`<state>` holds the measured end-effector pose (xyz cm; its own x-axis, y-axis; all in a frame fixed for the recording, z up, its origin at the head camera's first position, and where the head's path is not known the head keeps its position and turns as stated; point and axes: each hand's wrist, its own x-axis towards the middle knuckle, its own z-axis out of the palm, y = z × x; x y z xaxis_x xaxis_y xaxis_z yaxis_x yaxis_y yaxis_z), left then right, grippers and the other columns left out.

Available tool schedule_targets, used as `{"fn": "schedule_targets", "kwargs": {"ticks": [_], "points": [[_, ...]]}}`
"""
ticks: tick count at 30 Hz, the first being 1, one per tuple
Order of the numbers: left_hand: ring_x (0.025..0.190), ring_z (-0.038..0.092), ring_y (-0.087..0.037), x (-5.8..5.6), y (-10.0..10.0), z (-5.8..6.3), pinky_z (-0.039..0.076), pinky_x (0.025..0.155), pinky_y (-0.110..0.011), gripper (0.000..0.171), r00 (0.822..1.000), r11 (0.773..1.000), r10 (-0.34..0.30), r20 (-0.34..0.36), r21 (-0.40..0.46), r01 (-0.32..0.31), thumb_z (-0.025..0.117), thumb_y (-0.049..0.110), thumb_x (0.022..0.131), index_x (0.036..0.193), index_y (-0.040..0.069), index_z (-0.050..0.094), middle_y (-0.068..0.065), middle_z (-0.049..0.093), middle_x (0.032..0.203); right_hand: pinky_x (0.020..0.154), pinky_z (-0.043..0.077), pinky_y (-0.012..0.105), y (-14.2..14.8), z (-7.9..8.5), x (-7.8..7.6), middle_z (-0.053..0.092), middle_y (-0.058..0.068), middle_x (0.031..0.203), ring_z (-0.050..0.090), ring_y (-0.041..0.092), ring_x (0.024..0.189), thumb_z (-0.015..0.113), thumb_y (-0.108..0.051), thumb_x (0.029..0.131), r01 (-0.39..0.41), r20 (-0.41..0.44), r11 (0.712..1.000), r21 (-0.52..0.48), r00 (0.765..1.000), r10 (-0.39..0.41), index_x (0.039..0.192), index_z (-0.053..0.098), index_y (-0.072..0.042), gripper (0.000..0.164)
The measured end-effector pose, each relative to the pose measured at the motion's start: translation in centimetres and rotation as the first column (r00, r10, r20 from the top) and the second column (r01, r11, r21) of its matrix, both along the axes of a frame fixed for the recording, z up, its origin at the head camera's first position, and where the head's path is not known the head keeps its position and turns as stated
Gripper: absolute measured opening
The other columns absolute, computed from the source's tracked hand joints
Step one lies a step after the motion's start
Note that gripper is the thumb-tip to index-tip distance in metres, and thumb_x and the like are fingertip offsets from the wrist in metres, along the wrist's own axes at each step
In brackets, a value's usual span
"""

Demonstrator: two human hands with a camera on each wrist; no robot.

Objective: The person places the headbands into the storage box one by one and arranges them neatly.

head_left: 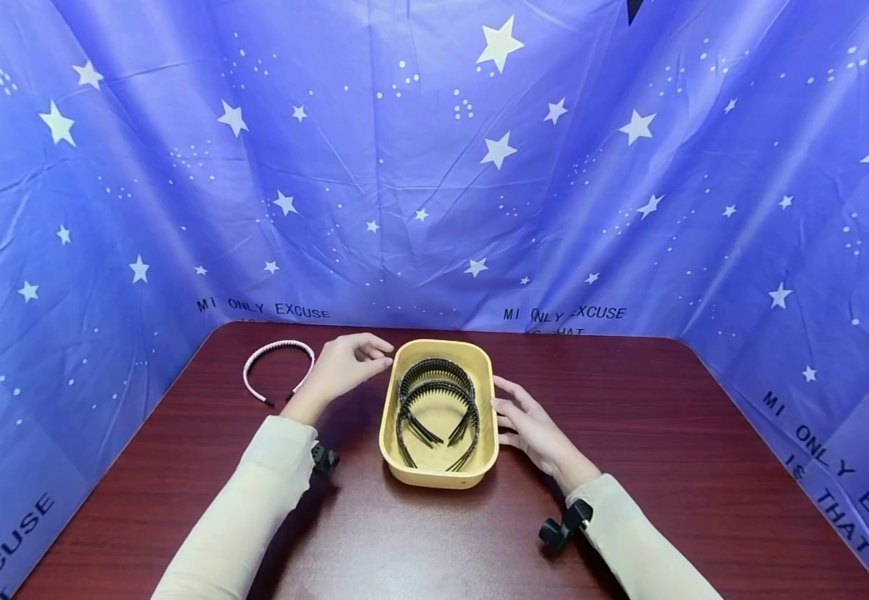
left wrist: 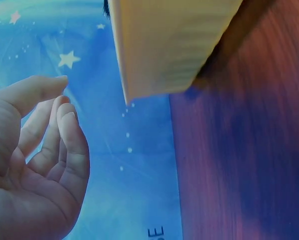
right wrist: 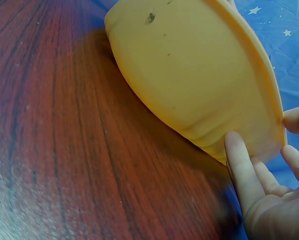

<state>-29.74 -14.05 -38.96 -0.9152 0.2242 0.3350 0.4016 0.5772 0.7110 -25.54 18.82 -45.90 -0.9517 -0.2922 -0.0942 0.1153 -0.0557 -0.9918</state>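
Observation:
A yellow plastic basket [head_left: 434, 479] stands on the table, with black toothed headbands [head_left: 437, 366] lying in it, overlapping each other. At its right side, my right hand [head_left: 535, 427] touches the wall and rim with fingers fairly straight and spread; the right wrist view shows the fingertips [right wrist: 234, 140] against the yellow wall. Beside the basket's far left part hovers my left hand [head_left: 347, 364], its fingers loosely bent and holding nothing. In the left wrist view a gap separates that hand [left wrist: 44, 165] from the basket [left wrist: 164, 50].
A pale pink-and-white headband [head_left: 247, 375] with dark teeth and tips lies on the dark red wooden table [head_left: 629, 400], left of my left hand. Blue cloth [head_left: 419, 167] with white stars hangs behind and along both sides of the table.

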Motion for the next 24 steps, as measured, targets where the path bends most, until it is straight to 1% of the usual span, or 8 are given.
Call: {"fn": "schedule_targets", "kwargs": {"ticks": [3,4,6,9,12,17,20,24], "points": [[0.078,0.067,-0.017,-0.3,-0.9,0.3,0.053,0.072,-0.035,0.02,0.999,0.999,0.034,0.013,0.0,-0.034,0.077,0.019,0.087,0.106,0.011,0.077,0.003,0.073,0.085,0.083,0.056,0.041,-0.1,0.0,0.0,0.054,0.024,0.134,0.065,0.023,0.104,0.054,-0.022,0.104,0.0,-0.002,1.0,-0.001,1.0,0.0,0.156,0.031,-0.014,0.057],[0.079,0.068,-0.02,-0.4,-1.2,0.3,0.054,0.071,-0.034,0.02,0.999,0.999,0.038,0.027,0.013,-0.039,0.077,0.018,0.087,0.106,0.011,0.076,0.002,0.073,0.086,0.083,0.056,0.041,-0.1,0.0,0.0,0.055,0.024,0.133,0.065,0.023,0.104,0.054,-0.022,0.104,-0.001,-0.002,1.0,-0.002,1.0,0.001,0.156,0.031,-0.014,0.057],[0.077,0.068,-0.021,-0.5,-1.8,0.4,0.055,0.068,-0.033,0.019,0.998,0.998,0.046,0.051,0.029,-0.047,0.076,0.018,0.088,0.106,0.011,0.076,0.001,0.073,0.087,0.083,0.056,0.041,-0.1,0.0,0.0,0.056,0.023,0.132,0.065,0.023,0.104,0.054,-0.022,0.104,-0.001,-0.003,1.0,-0.001,1.0,0.001,0.156,0.031,-0.014,0.057],[0.072,0.068,-0.02,-0.9,-2.7,0.3,0.056,0.062,-0.03,0.019,0.996,0.997,0.04,0.077,0.058,-0.045,0.074,0.015,0.089,0.107,0.01,0.075,-0.002,0.074,0.089,0.083,0.056,0.041,0.0,0.0,0.0,0.056,0.023,0.132,0.065,0.023,0.104,0.054,-0.022,0.105,-0.003,-0.003,1.0,0.0,1.0,0.003,0.156,0.03,-0.014,0.057],[0.069,0.066,-0.013,-1.1,-3.5,0.3,0.056,0.061,-0.029,0.02,0.995,0.996,0.055,0.078,0.066,-0.06,0.073,0.013,0.089,0.108,0.009,0.075,-0.003,0.075,0.09,0.083,0.056,0.041,0.0,0.0,0.0,0.055,0.024,0.133,0.065,0.023,0.104,0.054,-0.022,0.105,-0.001,-0.003,1.0,-0.001,1.0,0.001,0.156,0.03,-0.013,0.058],[0.071,0.065,-0.013,-1.6,-5.0,-0.1,0.055,0.063,-0.027,0.02,0.989,0.992,0.116,0.095,0.045,-0.121,0.074,0.016,0.089,0.108,0.01,0.075,-0.004,0.074,0.092,0.083,0.055,0.04,0.0,0.1,0.1,0.056,0.023,0.132,0.065,0.023,0.104,0.054,-0.022,0.104,0.002,-0.003,1.0,0.0,1.0,-0.002,0.156,0.03,-0.013,0.058],[0.069,0.064,-0.013,-1.8,-6.0,-0.4,0.053,0.062,-0.026,0.021,0.986,0.99,0.134,0.1,0.031,-0.137,0.074,0.016,0.09,0.11,0.007,0.074,-0.006,0.073,0.092,0.082,0.056,0.04,-0.1,0.1,0.1,0.056,0.022,0.131,0.065,0.022,0.104,0.054,-0.022,0.104,0.003,-0.004,1.0,-0.001,1.0,-0.003,0.156,0.03,-0.013,0.058],[0.067,0.064,-0.02,-1.7,-6.9,-0.7,0.053,0.059,-0.027,0.023,0.983,0.987,0.145,0.114,0.058,-0.152,0.074,0.013,0.09,0.111,0.004,0.073,-0.01,0.073,0.093,0.082,0.056,0.041,-0.1,0.1,0.1,0.057,0.021,0.13,0.065,0.022,0.103,0.054,-0.021,0.105,0.003,-0.004,1.0,-0.008,1.0,-0.003,0.156,0.031,-0.013,0.057]]}}
